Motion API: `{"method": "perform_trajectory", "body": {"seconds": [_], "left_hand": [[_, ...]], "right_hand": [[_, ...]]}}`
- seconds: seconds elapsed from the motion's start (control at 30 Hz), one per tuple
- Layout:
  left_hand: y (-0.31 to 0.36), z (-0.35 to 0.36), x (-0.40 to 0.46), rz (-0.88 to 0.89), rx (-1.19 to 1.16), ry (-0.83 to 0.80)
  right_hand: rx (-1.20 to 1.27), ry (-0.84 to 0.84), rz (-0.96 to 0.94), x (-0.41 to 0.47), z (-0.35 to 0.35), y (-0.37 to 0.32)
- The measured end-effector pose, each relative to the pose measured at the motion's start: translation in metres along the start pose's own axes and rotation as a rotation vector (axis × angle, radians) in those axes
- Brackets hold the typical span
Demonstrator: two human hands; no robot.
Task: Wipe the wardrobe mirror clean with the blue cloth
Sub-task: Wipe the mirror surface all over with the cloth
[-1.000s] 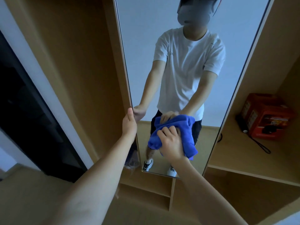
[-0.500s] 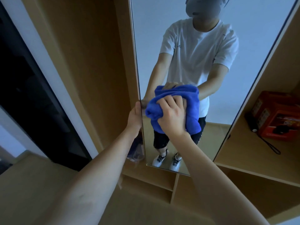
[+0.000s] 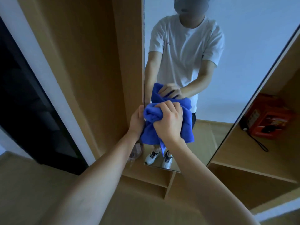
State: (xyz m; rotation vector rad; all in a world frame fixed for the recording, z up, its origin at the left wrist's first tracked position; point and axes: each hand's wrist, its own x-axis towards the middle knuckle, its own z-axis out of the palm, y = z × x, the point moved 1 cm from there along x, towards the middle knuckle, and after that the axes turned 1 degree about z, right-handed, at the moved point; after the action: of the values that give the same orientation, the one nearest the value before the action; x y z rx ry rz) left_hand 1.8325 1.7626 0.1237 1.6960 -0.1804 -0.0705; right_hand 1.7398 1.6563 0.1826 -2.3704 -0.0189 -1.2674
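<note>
The tall wardrobe mirror (image 3: 243, 54) fills the upper middle and shows my reflection in a white T-shirt. My right hand (image 3: 168, 122) is closed around the bunched blue cloth (image 3: 186, 120) and presses it against the glass near the mirror's left edge. My left hand (image 3: 137, 122) grips that left edge of the mirror, thumb up, right beside the cloth. Part of the cloth hangs down below my right hand.
A wooden wardrobe panel (image 3: 97, 62) stands left of the mirror. On the right, an open shelf (image 3: 253, 158) holds a red box (image 3: 267, 120) and a black corded item (image 3: 243, 125). Lower wooden compartments (image 3: 146, 184) sit beneath the mirror. A dark opening (image 3: 24, 103) lies at far left.
My right hand has carried the blue cloth up the glass and then leftward, toward the mirror's left edge, ending beside my left hand, which keeps its hold on the edge.
</note>
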Motion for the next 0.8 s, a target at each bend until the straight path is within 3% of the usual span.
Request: {"method": "perform_trajectory", "body": {"seconds": [0.13, 0.27, 0.37, 0.43, 0.6, 0.73, 0.8], "left_hand": [[0.009, -0.001, -0.004, -0.009, -0.156, -0.015], [0.001, -0.005, 0.0, 0.065, 0.045, -0.076], [0.002, -0.015, 0.002, 0.099, 0.122, -0.124], [0.005, -0.017, 0.002, 0.099, 0.089, -0.157], [0.002, -0.015, 0.006, 0.199, -0.004, -0.081], [-0.007, -0.016, 0.014, 0.067, -0.267, -0.282], [-0.006, -0.016, 0.015, -0.078, -0.509, -0.3]], "right_hand": [[-0.137, 0.017, -0.131, 0.011, 0.003, -0.001], [-0.307, -0.305, -0.299, -0.044, 0.036, 0.029], [-0.408, -0.567, -0.266, -0.08, 0.051, 0.041], [-0.407, -0.616, -0.213, -0.08, 0.051, 0.038], [-0.27, -0.375, -0.152, -0.044, 0.039, 0.005], [-0.277, -0.005, -0.275, -0.001, 0.015, -0.025], [-0.326, 0.07, -0.249, 0.012, 0.014, -0.026]]}}
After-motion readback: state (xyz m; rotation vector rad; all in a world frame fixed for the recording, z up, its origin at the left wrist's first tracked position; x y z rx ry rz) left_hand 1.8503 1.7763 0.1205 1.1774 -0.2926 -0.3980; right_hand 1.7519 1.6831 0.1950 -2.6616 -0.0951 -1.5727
